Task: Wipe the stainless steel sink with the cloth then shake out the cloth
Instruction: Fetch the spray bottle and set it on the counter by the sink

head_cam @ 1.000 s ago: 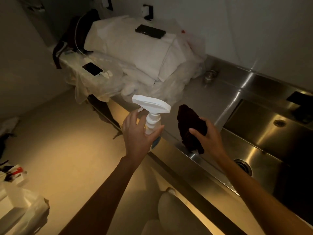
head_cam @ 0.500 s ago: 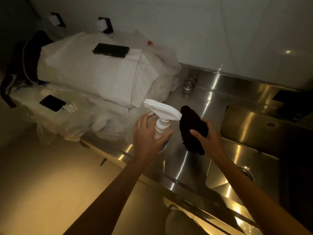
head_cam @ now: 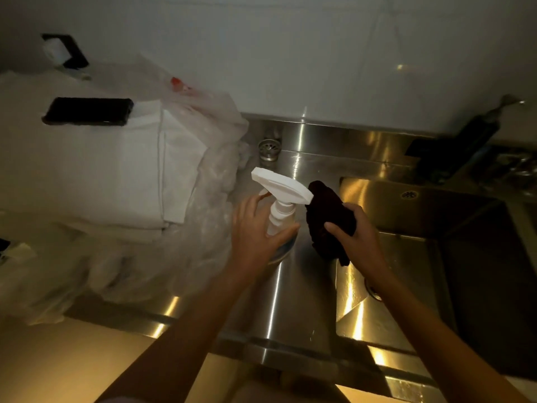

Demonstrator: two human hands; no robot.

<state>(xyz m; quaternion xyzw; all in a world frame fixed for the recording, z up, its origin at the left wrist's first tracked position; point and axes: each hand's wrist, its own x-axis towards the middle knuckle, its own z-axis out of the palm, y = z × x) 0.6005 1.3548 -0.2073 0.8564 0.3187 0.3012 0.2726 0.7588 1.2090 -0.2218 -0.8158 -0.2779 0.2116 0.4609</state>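
Observation:
My right hand (head_cam: 356, 242) grips a dark bunched cloth (head_cam: 325, 216) above the steel drainboard, at the left rim of the sink basin (head_cam: 412, 257). My left hand (head_cam: 255, 234) is wrapped around a spray bottle with a white trigger head (head_cam: 280, 190), whose nozzle points at the cloth from a few centimetres away. The basin's drain (head_cam: 373, 290) shows partly behind my right forearm. The bottle's lower body is mostly hidden by my left hand.
A loose drain strainer (head_cam: 268, 148) sits on the counter by the back wall. Folded white linen (head_cam: 116, 170) in clear plastic fills the left counter, with a black phone (head_cam: 88, 111) on top. A dark faucet (head_cam: 465, 144) stands behind the basin at the right.
The camera has turned right and down, so the sink and counter fill more of the view. Both hands kept their holds and moved over the drainboard, with the nozzle closer to the cloth.

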